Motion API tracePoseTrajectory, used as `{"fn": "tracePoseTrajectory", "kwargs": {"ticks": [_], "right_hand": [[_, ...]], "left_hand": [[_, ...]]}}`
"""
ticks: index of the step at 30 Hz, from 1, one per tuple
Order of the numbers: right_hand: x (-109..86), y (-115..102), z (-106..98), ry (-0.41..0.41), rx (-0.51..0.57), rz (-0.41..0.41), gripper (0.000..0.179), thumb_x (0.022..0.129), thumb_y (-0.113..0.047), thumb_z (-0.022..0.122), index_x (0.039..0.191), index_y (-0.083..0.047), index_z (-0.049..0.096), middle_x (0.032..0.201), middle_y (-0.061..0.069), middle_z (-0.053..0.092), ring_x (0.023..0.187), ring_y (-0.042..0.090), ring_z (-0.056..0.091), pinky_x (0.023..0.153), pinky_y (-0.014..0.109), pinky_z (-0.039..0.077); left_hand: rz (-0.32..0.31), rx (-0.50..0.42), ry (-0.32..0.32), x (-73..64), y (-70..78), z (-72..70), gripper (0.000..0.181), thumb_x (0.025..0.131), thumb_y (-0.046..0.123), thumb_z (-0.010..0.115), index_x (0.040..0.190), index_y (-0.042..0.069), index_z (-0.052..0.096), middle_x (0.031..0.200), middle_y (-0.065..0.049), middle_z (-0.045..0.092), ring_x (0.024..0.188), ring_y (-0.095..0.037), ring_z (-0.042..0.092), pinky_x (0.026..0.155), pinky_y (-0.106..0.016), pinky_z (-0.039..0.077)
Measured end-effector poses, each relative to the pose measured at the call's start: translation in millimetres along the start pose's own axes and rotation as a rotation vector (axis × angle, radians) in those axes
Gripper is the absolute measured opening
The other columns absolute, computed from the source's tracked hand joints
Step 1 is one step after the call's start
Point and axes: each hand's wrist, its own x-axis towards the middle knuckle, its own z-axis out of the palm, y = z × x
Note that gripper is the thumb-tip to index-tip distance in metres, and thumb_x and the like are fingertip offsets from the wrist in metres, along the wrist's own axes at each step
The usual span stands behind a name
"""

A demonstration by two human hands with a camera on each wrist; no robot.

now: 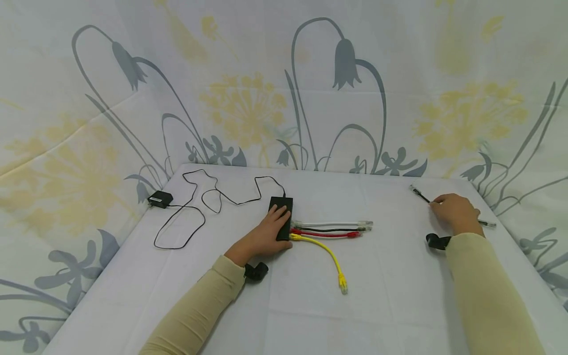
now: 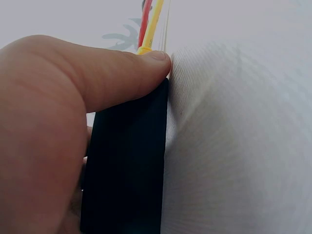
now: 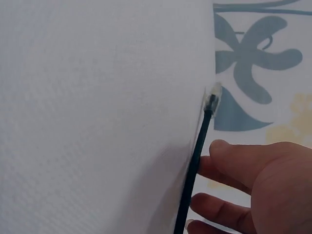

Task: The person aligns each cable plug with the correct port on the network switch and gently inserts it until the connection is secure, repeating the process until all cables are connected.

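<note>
A black network switch [image 1: 275, 203] lies on the white cloth, with white, black, red and yellow network cables out of its right side. Across its top rest the fairly straight fingers of my left hand [image 1: 264, 235]. The left thumb [image 2: 122, 73] lies along its near edge, beside the yellow cable [image 1: 326, 249]. Far to the right, my right hand [image 1: 457, 213] is over a separate short black network cable [image 3: 195, 165] with clear plugs at both ends. In the right wrist view the right fingertips are right at this cable and the thumb stands apart from it.
A thin black power cord [image 1: 186, 207] runs in loops from the switch to a black power adapter [image 1: 160, 198] at the left edge. The white cable [image 1: 330, 224], black cable [image 1: 326, 230] and red cable [image 1: 328, 235] lie almost parallel. Flower-printed cloth [image 1: 248, 88] rises behind the table.
</note>
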Motion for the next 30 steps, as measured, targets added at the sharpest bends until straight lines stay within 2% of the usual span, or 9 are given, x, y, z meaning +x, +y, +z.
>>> {"fn": "tracePoseTrajectory", "kwargs": {"ticks": [4, 8, 11, 15, 20, 23, 30], "right_hand": [[1.0, -4.5, -1.3, -0.023, -0.026, -0.022, 0.060, 0.097, -0.044, 0.045, 0.126, 0.008, 0.054, 0.129, 0.036, 0.049, 0.114, 0.061, 0.042, 0.089, 0.075, 0.030], [4.7, -12.2, 3.1, -0.045, -0.006, -0.090, 0.062, 0.096, -0.048, 0.048, 0.123, 0.006, 0.058, 0.122, 0.033, 0.056, 0.109, 0.055, 0.048, 0.087, 0.067, 0.039], [8.1, -19.6, 7.7, -0.055, 0.009, -0.138, 0.055, 0.096, -0.044, 0.050, 0.122, 0.003, 0.060, 0.124, 0.032, 0.056, 0.112, 0.053, 0.049, 0.091, 0.063, 0.042], [10.5, -27.1, 11.0, -0.052, 0.020, -0.173, 0.046, 0.096, -0.034, 0.053, 0.121, 0.003, 0.063, 0.127, 0.033, 0.054, 0.116, 0.053, 0.047, 0.096, 0.063, 0.040], [9.0, -33.3, 14.2, -0.039, 0.056, -0.212, 0.036, 0.093, -0.028, 0.060, 0.110, 0.004, 0.064, 0.112, 0.028, 0.061, 0.099, 0.042, 0.055, 0.084, 0.054, 0.046], [7.7, -37.1, 17.1, -0.028, 0.078, -0.225, 0.032, 0.092, -0.026, 0.061, 0.106, 0.002, 0.062, 0.106, 0.024, 0.062, 0.092, 0.035, 0.055, 0.077, 0.046, 0.046], [8.8, -44.1, 23.9, 0.027, 0.121, -0.245, 0.028, 0.093, -0.027, 0.061, 0.105, -0.001, 0.059, 0.106, 0.021, 0.062, 0.090, 0.032, 0.055, 0.075, 0.041, 0.045]], "left_hand": [[0.001, -0.003, 0.001, -0.4, 0.9, -1.0, 0.084, 0.090, 0.041, 0.066, 0.155, 0.009, 0.022, 0.164, -0.009, 0.011, 0.152, -0.032, -0.001, 0.120, -0.050, 0.019], [-0.001, -0.006, -0.004, -1.0, 1.3, -1.1, 0.084, 0.090, 0.041, 0.066, 0.155, 0.010, 0.021, 0.164, -0.009, 0.010, 0.152, -0.032, -0.002, 0.120, -0.050, 0.019], [0.001, -0.009, -0.005, -0.8, 0.3, 0.1, 0.085, 0.090, 0.042, 0.066, 0.155, 0.010, 0.021, 0.164, -0.008, 0.010, 0.152, -0.032, -0.002, 0.120, -0.050, 0.019], [0.004, -0.015, -0.002, 0.5, -1.4, 1.5, 0.086, 0.090, 0.042, 0.066, 0.155, 0.009, 0.021, 0.164, -0.008, 0.010, 0.152, -0.032, -0.001, 0.120, -0.051, 0.019], [0.001, -0.004, -0.004, 1.8, -2.1, 0.8, 0.086, 0.090, 0.043, 0.066, 0.156, 0.010, 0.021, 0.164, -0.008, 0.009, 0.152, -0.032, -0.002, 0.120, -0.050, 0.019], [0.005, -0.004, -0.001, 2.0, -2.1, 0.6, 0.085, 0.090, 0.042, 0.066, 0.155, 0.009, 0.021, 0.164, -0.008, 0.010, 0.152, -0.032, -0.001, 0.120, -0.050, 0.019], [-0.006, 0.004, -0.009, 2.3, -3.0, 2.0, 0.087, 0.090, 0.044, 0.065, 0.156, 0.011, 0.020, 0.164, -0.007, 0.008, 0.152, -0.030, -0.002, 0.120, -0.050, 0.019]]}}
